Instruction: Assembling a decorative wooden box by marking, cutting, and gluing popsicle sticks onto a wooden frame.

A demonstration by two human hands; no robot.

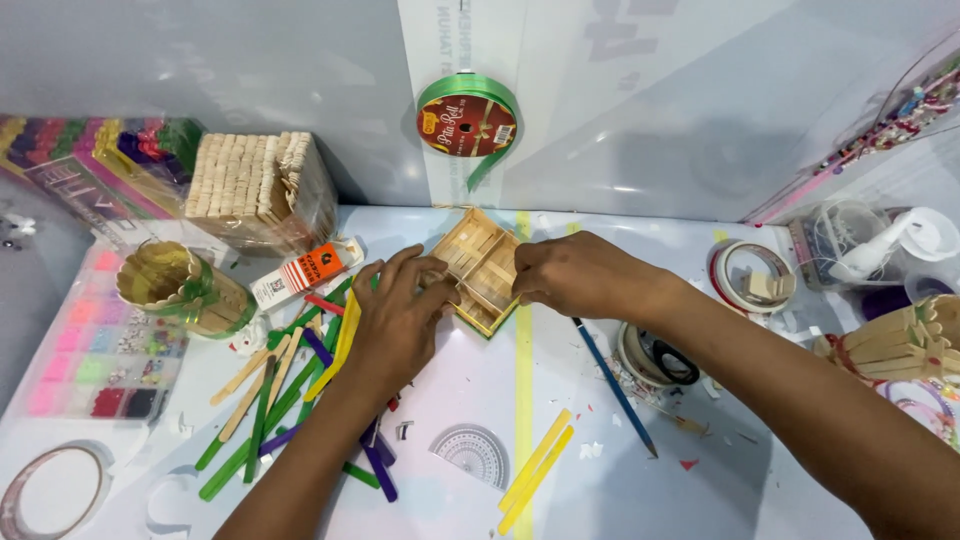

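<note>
The desk (600,500) is crowded. Left of the hands lies a loose heap of coloured sticks (290,400), green, yellow, purple and plain wood, fanning toward the near edge. Behind the heap stand a glue bottle (308,272) on its side, a round stick-built cup (180,290) with green ribbon, and a wrapped bundle of plain sticks (262,190). A bead tray (90,350) sits at the far left, with a tape roll (55,490) at the near corner. A green ribbon spool (467,118) hangs on the wall straight behind the work.

The stick box (480,268) lies flat near the back of the desk, about mid-width, turned like a diamond with one corner toward the wall and its open top facing up; its inner slats run from near-left to far-right. The left hand (400,320) rests fingers-curled on the box's left edge, its wrist over the stick heap. The right hand (575,275) is bent over and grips the right edge.

Right of the box a blue pencil (615,388) lies slanting toward the near edge, beside a tape roll with scissors (655,358) on it. Two yellow sticks (537,470) and a clear protractor (472,452) lie in front, with open desk around them. Farther right are a white tape ring (752,275) and another stick piece (900,345).
</note>
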